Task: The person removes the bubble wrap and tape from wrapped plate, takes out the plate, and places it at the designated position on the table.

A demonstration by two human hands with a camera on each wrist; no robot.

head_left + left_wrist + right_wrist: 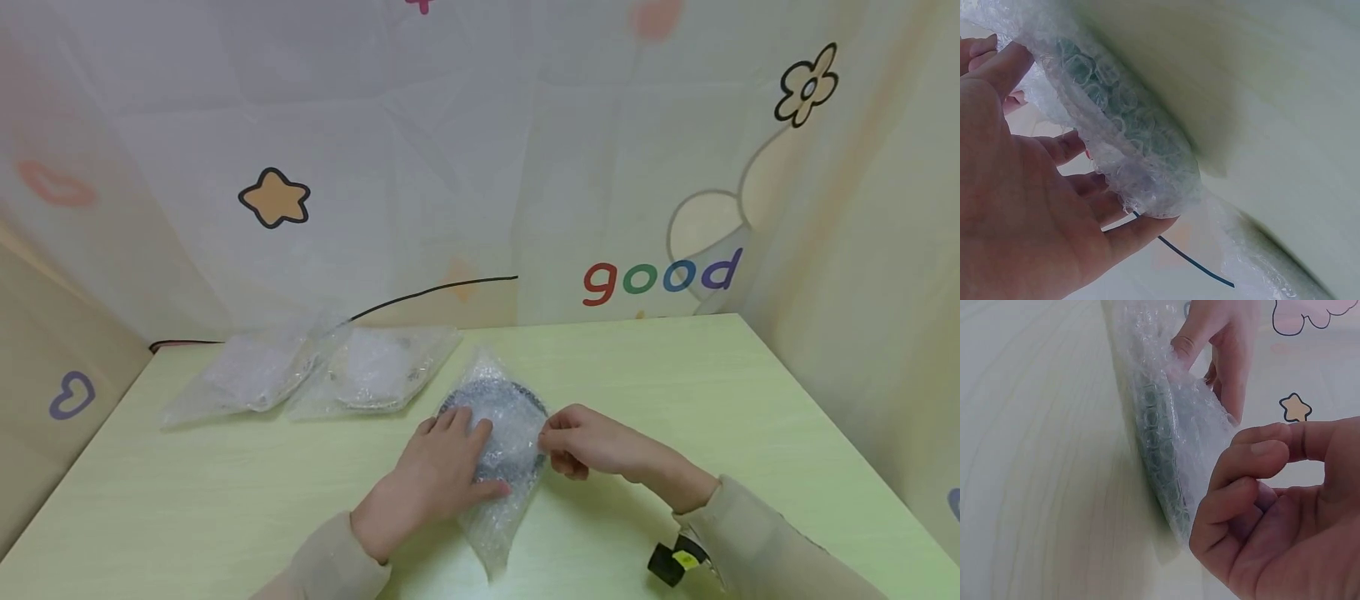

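Note:
A round, dark-rimmed object (531,398), wrapped in clear bubble wrap (486,533), lies in the middle of the table. My left hand (442,467) rests on the left part of the package with fingers and thumb spread. At the right edge, my right hand (588,442) pinches the wrap between thumb and index finger, its other fingers curled. The exact grip point is partly hidden behind the fingers. In the right wrist view, the bubble wrap (1154,419) covers a thick, curved rim. The left wrist view shows the left fingers (1141,234) against the wrap's edge.
Two more flat packages in bubble wrap, one at the far left (255,371) and one beside it (375,371), lie near the table's back edge. A small black and yellow item (675,562) is partly hidden by the right sleeve. A printed curtain (450,167) hangs behind the table.

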